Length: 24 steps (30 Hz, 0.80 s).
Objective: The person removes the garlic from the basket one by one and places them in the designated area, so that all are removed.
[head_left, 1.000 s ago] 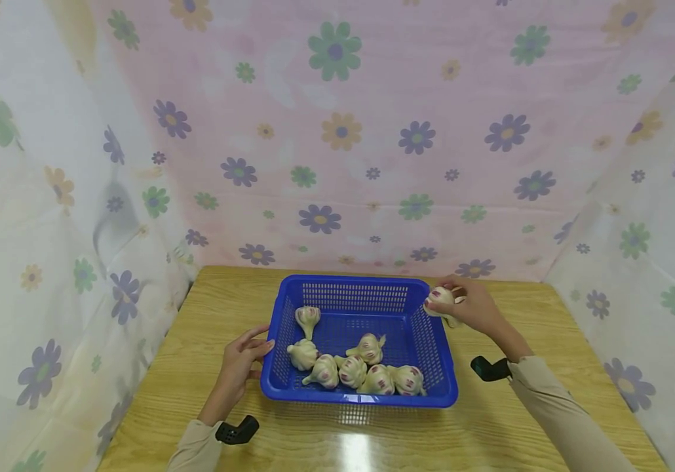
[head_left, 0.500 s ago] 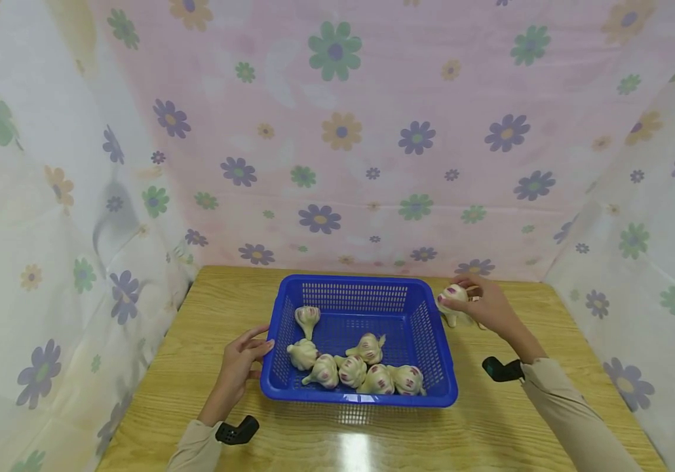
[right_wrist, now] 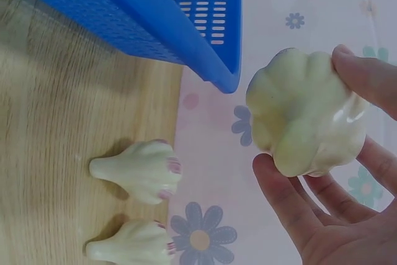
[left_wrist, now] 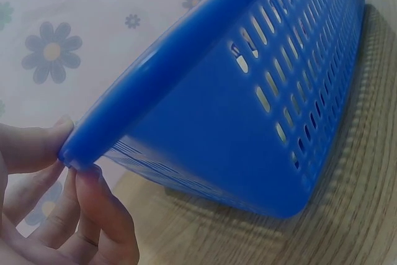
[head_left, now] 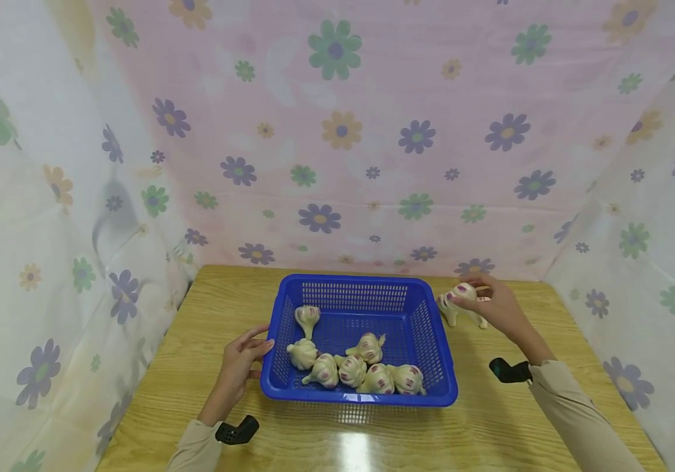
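Observation:
A blue plastic basket [head_left: 358,397] stands on the wooden table with several garlic bulbs [head_left: 352,372] inside, mostly along its front. At the basket's left rim, my left hand [head_left: 236,364] pinches the edge between thumb and fingers, which the left wrist view shows close up. My right hand [head_left: 501,313] holds a garlic bulb [right_wrist: 305,115] between thumb and fingertips, off the table just right of the basket. Beneath it, two more garlic bulbs lie side by side on the table: one bulb [right_wrist: 139,172] and another bulb [right_wrist: 133,244], partly hidden by the hand in the head view.
The wooden table [head_left: 208,295] extends on both sides of the basket. A floral cloth [head_left: 373,216] closes off the back, with similar cloth hanging on the left and right. Black camera mounts [head_left: 237,431] sit at both wrists.
My right hand has carried its garlic bulb rightward, from the basket's right rim to above the bulbs on the table. The left hand and the basket have stayed put.

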Motion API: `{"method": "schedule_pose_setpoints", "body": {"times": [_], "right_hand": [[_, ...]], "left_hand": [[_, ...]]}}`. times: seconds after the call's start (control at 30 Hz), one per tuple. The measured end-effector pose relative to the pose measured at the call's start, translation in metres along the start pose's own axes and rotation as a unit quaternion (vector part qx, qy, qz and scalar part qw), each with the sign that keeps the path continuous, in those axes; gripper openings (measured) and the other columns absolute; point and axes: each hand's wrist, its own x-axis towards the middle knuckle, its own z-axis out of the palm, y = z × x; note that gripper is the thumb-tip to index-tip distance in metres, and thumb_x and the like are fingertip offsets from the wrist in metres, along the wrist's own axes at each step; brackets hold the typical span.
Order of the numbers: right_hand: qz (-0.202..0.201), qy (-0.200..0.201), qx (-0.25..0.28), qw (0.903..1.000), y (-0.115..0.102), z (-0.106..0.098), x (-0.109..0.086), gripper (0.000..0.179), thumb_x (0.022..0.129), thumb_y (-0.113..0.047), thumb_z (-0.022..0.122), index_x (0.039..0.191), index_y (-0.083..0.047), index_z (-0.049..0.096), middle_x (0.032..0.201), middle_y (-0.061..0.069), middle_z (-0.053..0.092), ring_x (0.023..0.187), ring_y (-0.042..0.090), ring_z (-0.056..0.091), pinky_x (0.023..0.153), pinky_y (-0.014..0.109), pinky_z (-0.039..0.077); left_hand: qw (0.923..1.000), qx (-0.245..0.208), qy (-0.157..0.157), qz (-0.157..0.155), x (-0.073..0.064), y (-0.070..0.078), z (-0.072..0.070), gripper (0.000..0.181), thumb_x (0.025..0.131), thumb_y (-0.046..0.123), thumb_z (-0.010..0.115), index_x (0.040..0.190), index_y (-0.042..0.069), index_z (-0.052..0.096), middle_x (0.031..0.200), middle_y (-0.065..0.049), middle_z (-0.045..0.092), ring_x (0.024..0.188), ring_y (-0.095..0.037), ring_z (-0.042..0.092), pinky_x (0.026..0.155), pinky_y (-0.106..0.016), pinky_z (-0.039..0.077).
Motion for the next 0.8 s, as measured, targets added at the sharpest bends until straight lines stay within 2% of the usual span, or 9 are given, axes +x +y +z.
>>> {"method": "schedule_pose_setpoints", "body": {"times": [0.17,0.37,0.5,0.53,0.73,0.8], "right_hand": [[0.003,0.005,0.008,1.0000,0.004,-0.003,-0.002,0.054,0.085,-0.032,0.072,0.128,-0.006,0.053,0.117,0.021,0.053,0.100,0.037,0.054,0.068,0.036,0.050],[0.009,0.006,0.004,0.9999,0.008,-0.007,-0.005,0.055,0.085,-0.032,0.071,0.130,-0.006,0.052,0.119,0.022,0.052,0.103,0.040,0.053,0.068,0.036,0.049],[0.009,0.008,-0.001,0.9999,0.012,-0.009,-0.007,0.054,0.086,-0.032,0.070,0.129,-0.005,0.051,0.119,0.023,0.051,0.102,0.040,0.053,0.067,0.036,0.050],[0.009,0.008,-0.001,0.9999,0.012,-0.010,-0.007,0.054,0.086,-0.032,0.070,0.129,-0.005,0.052,0.119,0.023,0.052,0.102,0.040,0.053,0.067,0.036,0.050],[0.009,0.008,0.000,0.9999,0.018,-0.011,-0.009,0.052,0.087,-0.031,0.069,0.129,-0.004,0.053,0.119,0.024,0.052,0.103,0.043,0.053,0.068,0.037,0.049],[0.011,0.006,-0.002,0.9999,0.020,-0.012,-0.009,0.053,0.088,-0.031,0.068,0.130,-0.004,0.052,0.120,0.025,0.051,0.103,0.044,0.053,0.069,0.039,0.049]], "left_hand": [[1.0000,0.002,-0.002,-0.002,-0.001,0.001,0.000,0.069,0.060,0.046,0.083,0.122,0.023,0.062,0.103,-0.010,0.067,0.069,-0.015,0.061,0.047,-0.028,0.052],[0.9998,-0.001,-0.011,0.018,-0.003,0.003,0.000,0.058,0.072,0.035,0.080,0.125,0.019,0.060,0.098,-0.007,0.068,0.067,-0.015,0.061,0.046,-0.029,0.052],[0.9998,-0.003,-0.010,0.018,-0.003,0.002,0.000,0.056,0.073,0.033,0.079,0.124,0.019,0.061,0.096,-0.006,0.068,0.067,-0.015,0.062,0.046,-0.030,0.052],[0.9999,-0.001,-0.007,0.010,-0.002,0.002,0.001,0.056,0.071,0.035,0.080,0.123,0.022,0.062,0.096,-0.005,0.068,0.067,-0.013,0.062,0.047,-0.029,0.052],[0.9998,0.009,0.005,0.017,-0.003,0.003,0.002,0.054,0.072,0.034,0.080,0.122,0.020,0.062,0.096,-0.007,0.068,0.067,-0.015,0.061,0.046,-0.032,0.052],[0.9999,0.010,0.008,0.009,-0.003,0.003,0.002,0.054,0.070,0.034,0.080,0.120,0.022,0.063,0.096,-0.006,0.068,0.066,-0.013,0.061,0.047,-0.031,0.052]]}}
